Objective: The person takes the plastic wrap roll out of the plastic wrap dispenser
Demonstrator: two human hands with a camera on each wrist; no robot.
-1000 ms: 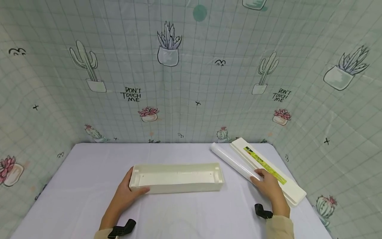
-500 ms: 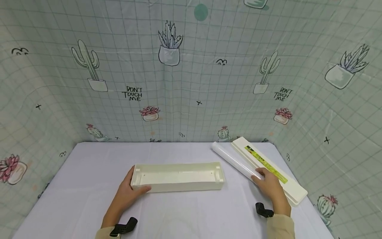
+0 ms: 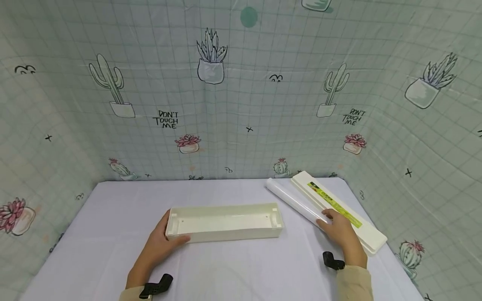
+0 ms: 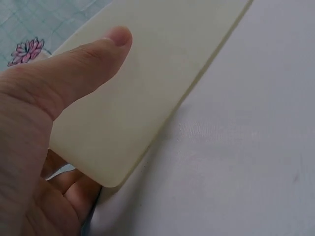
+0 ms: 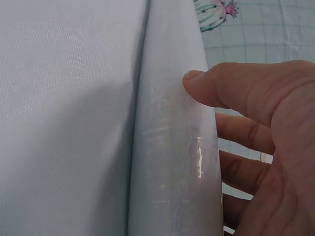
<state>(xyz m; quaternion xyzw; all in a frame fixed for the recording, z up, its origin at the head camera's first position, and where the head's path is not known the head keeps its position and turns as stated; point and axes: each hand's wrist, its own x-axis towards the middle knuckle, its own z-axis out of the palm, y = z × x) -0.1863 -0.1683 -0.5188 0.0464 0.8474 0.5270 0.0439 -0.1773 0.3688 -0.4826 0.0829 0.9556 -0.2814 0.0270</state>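
A long cream plastic box (image 3: 229, 235) lies open-topped across the middle of the table. My left hand (image 3: 157, 247) grips its left end, thumb along the near wall and fingers behind the end. In the left wrist view that thumb lies flat on the smooth box wall (image 4: 147, 83). To the right, a roll of clear plastic wrap (image 3: 290, 198) lies slanted, and my right hand (image 3: 342, 230) holds its near end. The right wrist view shows the thumb on the glossy roll (image 5: 170, 123) and the fingers curled along its other side.
Beside the roll lies a long white lid (image 3: 369, 236) with a yellow-green label, partly behind my right hand. A white cloth covers the table (image 3: 226, 271). Grid-patterned fabric (image 3: 233, 100) with cactus drawings rises at the back and both sides.
Both hands, the box and the roll keep their places. Only the head view shifts slightly.
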